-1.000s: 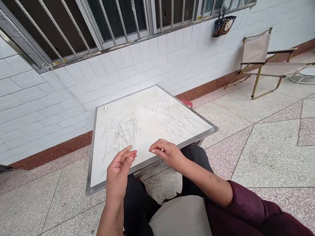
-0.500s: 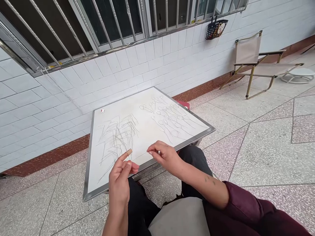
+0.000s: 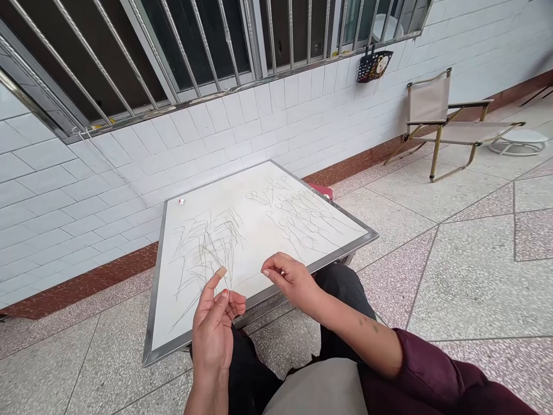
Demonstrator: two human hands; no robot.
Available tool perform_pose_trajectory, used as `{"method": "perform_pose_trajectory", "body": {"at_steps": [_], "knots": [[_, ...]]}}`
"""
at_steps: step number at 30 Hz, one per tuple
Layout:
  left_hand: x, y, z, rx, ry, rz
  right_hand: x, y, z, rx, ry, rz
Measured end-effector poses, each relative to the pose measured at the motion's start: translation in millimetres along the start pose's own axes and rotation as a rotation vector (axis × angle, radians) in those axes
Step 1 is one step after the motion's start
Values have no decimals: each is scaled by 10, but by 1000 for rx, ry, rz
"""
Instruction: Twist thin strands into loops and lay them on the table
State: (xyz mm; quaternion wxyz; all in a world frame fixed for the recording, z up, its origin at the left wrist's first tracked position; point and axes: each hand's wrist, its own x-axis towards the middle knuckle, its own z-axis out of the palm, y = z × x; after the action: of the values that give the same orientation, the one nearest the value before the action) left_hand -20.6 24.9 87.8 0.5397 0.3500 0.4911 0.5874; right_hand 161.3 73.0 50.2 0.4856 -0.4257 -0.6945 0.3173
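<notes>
Stretching a thin strand [image 3: 246,280] across the near edge of the bench [image 3: 257,245], you have both hands low, facing each other. Your left hand [image 3: 216,323] rises at the bench's near edge, palm turned inward, index finger lifted clear with a tan wrap [image 3: 220,271] on its tip; its grip is narrow, thumb drawn to the middle finger on the strand. Your right hand [image 3: 288,278] reaches over the bench's near edge, forearm slanting in from the right, thumb and index pinched on the strand. Bent dark strands [image 3: 206,248] lie on the bench's left part, looped strands [image 3: 298,210] on its right, and a small red-and-white object [image 3: 181,202] near its far left corner.
</notes>
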Motion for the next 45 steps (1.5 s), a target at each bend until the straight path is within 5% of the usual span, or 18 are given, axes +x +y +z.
{"method": "perform_pose_trajectory", "body": {"at_steps": [5, 12, 20, 29, 36, 45], "knots": [[90, -157, -148, 41, 79, 68, 109, 121, 38, 61, -25, 142], [291, -616, -546, 150, 148, 37, 589, 589, 101, 222, -37, 346], [493, -844, -1098, 179, 429, 115, 1245, 1122, 223, 172, -63, 431], [840, -869, -1659, 287, 800, 402, 1859, 1670, 755, 86, -158, 445], [1006, -1012, -1721, 297, 925, 476, 2124, 1993, 1053, 34, -184, 458], [1031, -1086, -1714, 406, 893, 526, 2087, 2172, 1191, 38, -141, 494]]}}
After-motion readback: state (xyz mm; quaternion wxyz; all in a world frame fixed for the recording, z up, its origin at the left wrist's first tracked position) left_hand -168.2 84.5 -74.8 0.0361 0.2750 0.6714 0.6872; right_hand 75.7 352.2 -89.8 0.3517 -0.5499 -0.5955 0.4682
